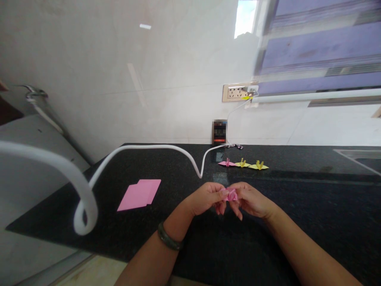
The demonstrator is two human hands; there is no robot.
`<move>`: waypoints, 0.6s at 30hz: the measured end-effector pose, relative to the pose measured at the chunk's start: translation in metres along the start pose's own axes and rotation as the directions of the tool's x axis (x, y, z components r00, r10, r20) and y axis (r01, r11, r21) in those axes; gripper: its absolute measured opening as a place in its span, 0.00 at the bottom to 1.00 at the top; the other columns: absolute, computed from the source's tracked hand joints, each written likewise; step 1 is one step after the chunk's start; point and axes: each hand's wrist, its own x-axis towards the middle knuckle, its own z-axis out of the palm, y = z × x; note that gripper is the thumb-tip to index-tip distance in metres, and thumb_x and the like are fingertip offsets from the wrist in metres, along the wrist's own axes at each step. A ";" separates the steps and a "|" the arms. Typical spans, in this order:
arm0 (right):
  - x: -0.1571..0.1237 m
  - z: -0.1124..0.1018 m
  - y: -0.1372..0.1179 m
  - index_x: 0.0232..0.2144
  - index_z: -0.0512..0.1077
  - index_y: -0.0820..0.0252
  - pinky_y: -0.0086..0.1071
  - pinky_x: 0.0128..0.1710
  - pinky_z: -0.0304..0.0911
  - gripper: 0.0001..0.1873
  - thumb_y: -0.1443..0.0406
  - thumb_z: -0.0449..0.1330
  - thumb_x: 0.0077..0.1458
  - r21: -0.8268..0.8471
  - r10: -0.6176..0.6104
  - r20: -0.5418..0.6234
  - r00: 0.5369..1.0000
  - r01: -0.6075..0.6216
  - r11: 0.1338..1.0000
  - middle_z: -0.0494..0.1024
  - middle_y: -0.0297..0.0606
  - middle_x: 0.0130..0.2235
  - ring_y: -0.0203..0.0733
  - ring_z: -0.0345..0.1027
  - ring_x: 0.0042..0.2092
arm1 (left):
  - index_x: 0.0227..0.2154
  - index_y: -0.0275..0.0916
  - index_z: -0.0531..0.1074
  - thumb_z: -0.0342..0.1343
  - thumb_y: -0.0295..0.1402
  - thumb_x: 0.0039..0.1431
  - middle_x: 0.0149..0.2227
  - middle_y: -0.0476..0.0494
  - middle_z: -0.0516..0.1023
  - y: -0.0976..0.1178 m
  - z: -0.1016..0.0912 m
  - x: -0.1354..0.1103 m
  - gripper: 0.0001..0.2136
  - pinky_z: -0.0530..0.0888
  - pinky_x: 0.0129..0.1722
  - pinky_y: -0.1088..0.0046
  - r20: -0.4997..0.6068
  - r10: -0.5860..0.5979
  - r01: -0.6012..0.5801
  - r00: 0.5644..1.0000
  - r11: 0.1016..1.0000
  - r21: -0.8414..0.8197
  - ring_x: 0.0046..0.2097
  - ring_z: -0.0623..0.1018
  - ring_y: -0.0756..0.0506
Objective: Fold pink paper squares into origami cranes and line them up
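Observation:
Between my two hands is a small folded piece of pink paper (231,194), held just above the dark countertop. My left hand (208,198) pinches its left side, thumb on top. From the other side my right hand (253,200) grips it, with some fingers hanging below. Parts of the paper are hidden by the fingers. Beyond the hands stand a pink paper crane (228,163) and two yellow ones, a middle crane (242,163) and a right crane (258,165), in a row. Flat pink paper sheets (139,194) lie to the left, overlapping.
A thick white cable-like arm (149,147) curves across the left of the black counter (184,238). A phone-like device (219,132) leans on the tiled wall below a socket panel (235,93) with a plugged-in charger. A sink edge (354,153) shows at far right.

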 end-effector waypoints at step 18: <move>0.000 0.006 0.010 0.27 0.62 0.64 0.22 0.12 0.57 0.13 0.60 0.48 0.55 0.229 -0.066 0.062 0.996 0.050 0.972 0.69 0.31 0.13 0.31 0.60 0.11 | 0.22 0.31 0.65 0.54 0.40 0.46 0.12 0.47 0.69 -0.016 0.001 0.007 0.14 0.62 0.13 0.80 0.045 0.131 -0.092 0.990 0.869 -0.487 0.13 0.67 0.52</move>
